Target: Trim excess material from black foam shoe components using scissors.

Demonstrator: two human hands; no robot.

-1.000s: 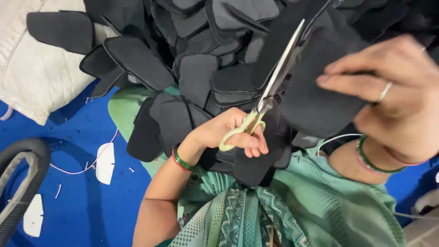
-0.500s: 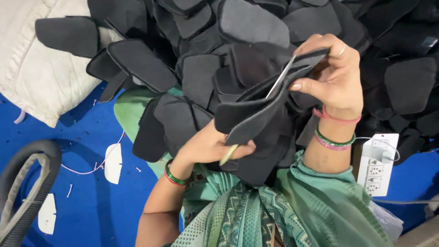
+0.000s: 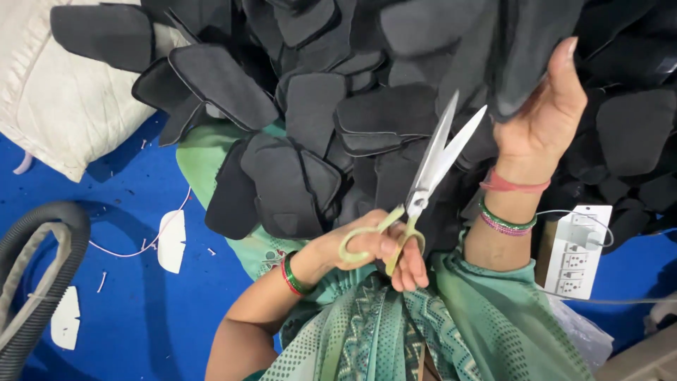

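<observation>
Hands (image 3: 381,250) over blue floor (image 3: 127,310), possibly mat; black pieces (image 3: 314,106) heaped.

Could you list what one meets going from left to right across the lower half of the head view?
Grey corrugated hose → white cut-out piece on the blue floor → left hand holding the scissors → right hand gripping a black fabric piece → white power strip.
</observation>
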